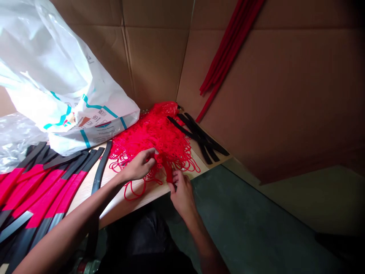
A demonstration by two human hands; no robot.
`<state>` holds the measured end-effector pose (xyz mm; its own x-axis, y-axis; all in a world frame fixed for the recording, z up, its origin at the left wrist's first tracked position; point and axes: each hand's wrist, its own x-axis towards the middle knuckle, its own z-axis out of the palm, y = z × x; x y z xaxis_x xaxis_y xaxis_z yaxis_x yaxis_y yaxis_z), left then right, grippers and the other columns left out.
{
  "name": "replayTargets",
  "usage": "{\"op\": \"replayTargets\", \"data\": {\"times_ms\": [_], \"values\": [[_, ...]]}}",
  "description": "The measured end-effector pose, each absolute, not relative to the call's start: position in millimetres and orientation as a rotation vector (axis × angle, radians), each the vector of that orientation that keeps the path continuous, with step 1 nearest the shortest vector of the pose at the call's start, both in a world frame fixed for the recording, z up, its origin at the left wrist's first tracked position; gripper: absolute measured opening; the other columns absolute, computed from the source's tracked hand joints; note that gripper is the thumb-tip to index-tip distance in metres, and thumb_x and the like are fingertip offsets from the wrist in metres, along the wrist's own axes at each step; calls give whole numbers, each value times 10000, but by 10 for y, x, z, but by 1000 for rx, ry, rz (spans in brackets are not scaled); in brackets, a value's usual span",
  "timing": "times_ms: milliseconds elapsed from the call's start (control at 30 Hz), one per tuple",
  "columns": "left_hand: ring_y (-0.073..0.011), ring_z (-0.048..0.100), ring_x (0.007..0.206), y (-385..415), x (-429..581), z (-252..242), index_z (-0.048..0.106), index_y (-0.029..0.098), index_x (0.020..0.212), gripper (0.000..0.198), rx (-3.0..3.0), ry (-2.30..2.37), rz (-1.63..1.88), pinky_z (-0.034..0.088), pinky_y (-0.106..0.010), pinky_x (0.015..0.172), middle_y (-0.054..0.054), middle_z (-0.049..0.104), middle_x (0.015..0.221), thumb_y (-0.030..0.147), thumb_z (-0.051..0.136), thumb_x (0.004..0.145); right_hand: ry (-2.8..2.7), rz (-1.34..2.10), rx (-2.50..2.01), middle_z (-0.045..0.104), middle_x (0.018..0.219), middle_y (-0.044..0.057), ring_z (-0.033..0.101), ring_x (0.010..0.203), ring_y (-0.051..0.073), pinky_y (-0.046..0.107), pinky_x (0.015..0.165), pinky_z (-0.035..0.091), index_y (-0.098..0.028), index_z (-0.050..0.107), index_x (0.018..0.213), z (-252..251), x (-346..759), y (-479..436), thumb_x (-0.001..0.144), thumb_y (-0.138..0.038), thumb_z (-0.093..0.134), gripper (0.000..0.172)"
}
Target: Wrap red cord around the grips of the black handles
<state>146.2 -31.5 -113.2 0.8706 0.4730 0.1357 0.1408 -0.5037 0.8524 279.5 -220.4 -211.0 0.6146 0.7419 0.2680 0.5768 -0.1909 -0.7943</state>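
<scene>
- A person's left hand (139, 165) and right hand (182, 196) work at the near edge of a tangle of thin red cord (154, 140), on a pale wooden tabletop (85, 194).
- Fingers of both hands are clenched in a pinch: the left appears to hold the upper end of a short red strip (168, 171), and the right holds its lower end.
- The strip's long axis runs diagonally between the 2 hands, dropping from the tangle toward the person; the right hand is nearer the person's body.
- Left of the tangle, a row of red-and-black strips (48, 186) lies beneath a white plastic sack (71, 95).
- Right of the tangle, a small pile of black strips (196, 133) rests in the corner.
- Behind the tangle stands a cardboard wall (154, 57), with a bundle of red rods (225, 53) leaning against it to the right.
</scene>
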Motion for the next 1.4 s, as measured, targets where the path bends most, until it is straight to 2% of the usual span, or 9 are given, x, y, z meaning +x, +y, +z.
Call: {"op": "replayTargets", "data": {"times_ms": [100, 300, 367, 467, 600, 733, 867, 1033, 1400], "values": [[-158, 577, 742, -219, 1392, -1077, 557, 206, 996, 60, 2073, 542, 531, 464, -282, 659, 8, 583, 827, 253, 581, 969, -1037, 223, -1871, 690, 899, 77, 636, 919, 304, 488, 924, 526, -249, 630, 1031, -2118, 2815, -2273, 904, -220, 665, 135], [-121, 431, 604, -139, 1286, -958, 438, 235, 791, 282, 2177, 645, 563, 312, -264, 570, 51, 441, 681, 376, 603, 972, -938, 311, -1836, 723, 956, 88, 680, 870, 264, 397, 825, 545, -243, 616, 995, -1983, 2953, -2433, 1026, -388, 597, 149], [-123, 445, 575, -160, 1270, -954, 535, 217, 784, 233, 2259, 613, 453, 326, -266, 570, 47, 472, 636, 338, 590, 976, -930, 346, -1819, 713, 897, 72, 671, 822, 254, 371, 770, 534, -244, 623, 929, -1936, 3057, -2468, 1039, -436, 577, 226], [-155, 536, 613, -204, 1266, -1028, 704, 211, 999, 161, 2382, 637, 349, 406, -288, 629, 5, 627, 711, 235, 546, 975, -888, 361, -1794, 673, 807, 51, 641, 759, 247, 356, 714, 520, -245, 623, 905, -1882, 3216, -2497, 1052, -538, 534, 340], [-267, 702, 925, -279, 1287, -1246, 759, 205, 1034, 263, 2513, 699, 203, 537, -403, 876, -97, 771, 997, 260, 826, 786, -843, 431, -1735, 639, 721, 17, 650, 655, 227, 352, 673, 545, -251, 590, 912, -1821, 3272, -2495, 1061, -634, 493, 422], [-451, 577, 1372, -284, 1295, -1398, 719, 171, 1321, 575, 2591, 817, 161, 460, -631, 1125, -212, 690, 1399, 440, 856, 831, -856, 522, -1668, 600, 691, -13, 641, 578, 197, 329, 616, 549, -255, 558, 859, -1752, 3188, -2475, 1041, -677, 530, 460], [-336, 614, 1353, -196, 1304, -1452, 665, 207, 1397, 453, 2632, 846, 130, 519, -572, 1129, -142, 643, 1478, 454, 700, 1018, -871, 547, -1650, 563, 673, -25, 590, 563, 171, 302, 586, 505, -249, 564, 845, -1724, 3144, -2456, 1024, -697, 557, 483], [-258, 702, 1168, -131, 1377, -1519, 696, 191, 1316, 347, 2687, 724, -9, 617, -481, 1004, -117, 693, 1372, 397, 704, 1037, -899, 591, -1655, 551, 699, -18, 504, 570, 155, 263, 505, 402, -246, 575, 866, -1762, 3131, -2444, 1040, -661, 550, 450], [-378, 533, 1460, -172, 1622, -1587, 614, 200, 1482, 540, 2752, 1065, 31, 449, -666, 1199, -152, 548, 1599, 429, 732, 1008, -975, 563, -1718, 529, 700, -15, 500, 636, 170, 280, 581, 395, -241, 561, 834, -1739, 3077, -2515, 1075, -602, 519, 435]]}}
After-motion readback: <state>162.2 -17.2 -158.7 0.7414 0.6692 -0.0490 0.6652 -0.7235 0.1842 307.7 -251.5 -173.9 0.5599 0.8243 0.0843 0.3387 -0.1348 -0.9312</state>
